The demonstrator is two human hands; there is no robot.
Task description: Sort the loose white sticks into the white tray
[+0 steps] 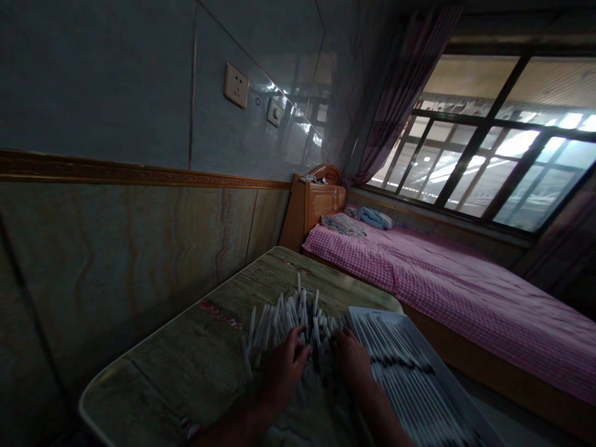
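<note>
A loose heap of slim white pen-like sticks (279, 316), some with dark parts, lies on the table in front of me. At the heap's near edge is my left hand (284, 363), its fingers bent and closed among the sticks. My right hand (352, 360) is closed at the heap's right side, next to the tray, with its fingertips down among the sticks. What either hand grips is too dark and small to make out. Similar white sticks (410, 385) lie side by side in rows in a shallow pale tray (454, 388) to the right.
The stone-patterned table (186, 360) has a rounded pale edge and stands near a tiled wall (139, 236). Beyond the tray is a bed (437, 273) with a pink checked cover and wooden headboard (321, 202). A window (488, 136) is behind it.
</note>
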